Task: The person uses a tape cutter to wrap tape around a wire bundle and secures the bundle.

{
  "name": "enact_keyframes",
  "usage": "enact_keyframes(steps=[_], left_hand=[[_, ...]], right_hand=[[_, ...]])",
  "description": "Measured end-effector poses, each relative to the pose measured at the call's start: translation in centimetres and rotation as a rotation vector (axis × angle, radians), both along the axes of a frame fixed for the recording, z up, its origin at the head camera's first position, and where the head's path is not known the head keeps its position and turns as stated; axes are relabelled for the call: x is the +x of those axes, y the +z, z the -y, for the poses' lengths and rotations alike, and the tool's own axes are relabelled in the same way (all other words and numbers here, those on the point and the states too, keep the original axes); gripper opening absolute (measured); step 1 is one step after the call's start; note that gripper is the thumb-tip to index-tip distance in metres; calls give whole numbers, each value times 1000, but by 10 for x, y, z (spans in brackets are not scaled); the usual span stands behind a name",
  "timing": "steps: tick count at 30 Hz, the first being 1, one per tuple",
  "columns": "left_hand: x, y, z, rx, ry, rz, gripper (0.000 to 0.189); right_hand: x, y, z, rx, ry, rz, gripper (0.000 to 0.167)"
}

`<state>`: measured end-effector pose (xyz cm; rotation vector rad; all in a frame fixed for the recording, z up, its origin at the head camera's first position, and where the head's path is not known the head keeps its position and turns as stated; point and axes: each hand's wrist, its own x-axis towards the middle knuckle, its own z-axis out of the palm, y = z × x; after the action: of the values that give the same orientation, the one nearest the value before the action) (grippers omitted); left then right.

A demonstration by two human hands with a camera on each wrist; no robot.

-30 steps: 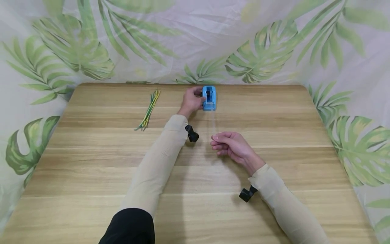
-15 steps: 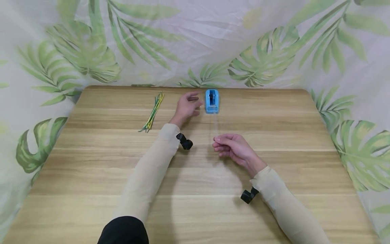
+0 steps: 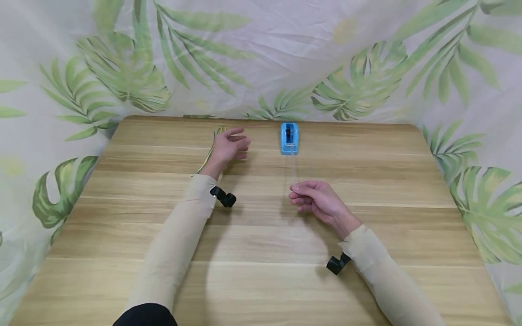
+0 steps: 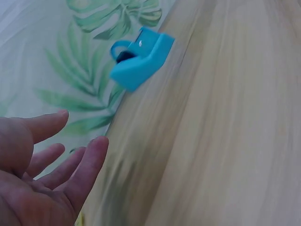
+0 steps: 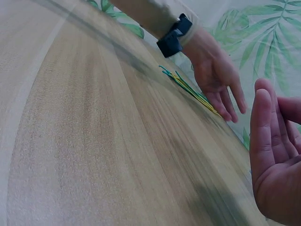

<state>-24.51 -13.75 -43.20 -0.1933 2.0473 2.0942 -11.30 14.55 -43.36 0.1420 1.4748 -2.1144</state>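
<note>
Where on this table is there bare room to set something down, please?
Bare table lies right of the blue dispenser, and between the beige sleeves. It is crowded around the left hand and green-yellow strands, and along the clear tape between dispenser and right hand.

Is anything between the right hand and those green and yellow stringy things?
Yes: in the head view the person's left hand lies on that path, covering most of the thin bundle of green and yellow strands. Nothing else visible blocks the right hand, which pinches a clear tape strip running to the blue plastic dispenser.
</note>
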Motion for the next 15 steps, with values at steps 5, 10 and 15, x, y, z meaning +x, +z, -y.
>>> enact_keyframes(steps=[5, 10, 15], left_hand=[[4, 7, 28, -30, 10, 19, 59], [8, 7, 54, -33, 56, 31, 57], [11, 6, 72, -68, 83, 49, 59]], right_hand=[[-1, 0, -2, -18, -3, 4, 20], [-1, 0, -2, -27, 7, 7, 22], [0, -1, -2, -34, 9, 2, 20]])
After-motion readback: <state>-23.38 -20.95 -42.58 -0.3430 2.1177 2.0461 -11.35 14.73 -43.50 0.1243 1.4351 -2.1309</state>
